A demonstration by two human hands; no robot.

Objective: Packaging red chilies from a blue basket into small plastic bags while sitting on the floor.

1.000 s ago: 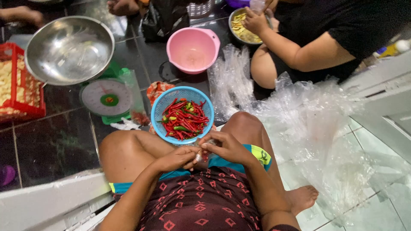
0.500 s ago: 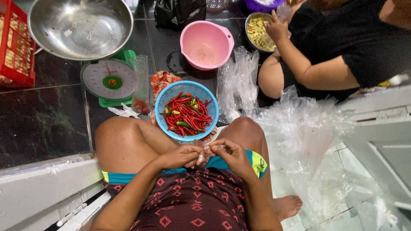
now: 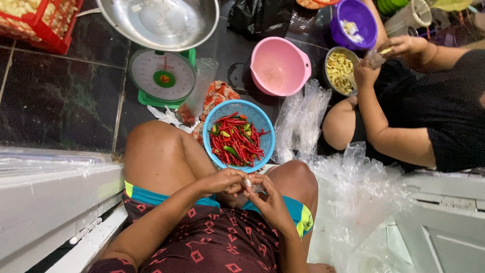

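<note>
I sit cross-legged on the floor. My left hand (image 3: 221, 181) and my right hand (image 3: 268, 198) meet between my knees, both pinching a small clear plastic bag (image 3: 248, 184) whose contents I cannot make out. Just beyond my hands stands a blue basket (image 3: 260, 120) full of red and a few green chillies (image 3: 235, 141), resting between my knees.
A green kitchen scale (image 3: 162, 78), a steel bowl (image 3: 159, 21) and a red crate (image 3: 35, 23) lie at the far left. A pink bowl (image 3: 279, 67) stands behind the basket. Another person in black sits at right, hands over a bowl of pale pieces (image 3: 341, 71). Clear plastic bags (image 3: 353, 197) pile at right.
The view has shifted so the floor things sit lower and farther right in the picture. My hands stay together on the small bag. The other person's hands have moved slightly over their bowl.
</note>
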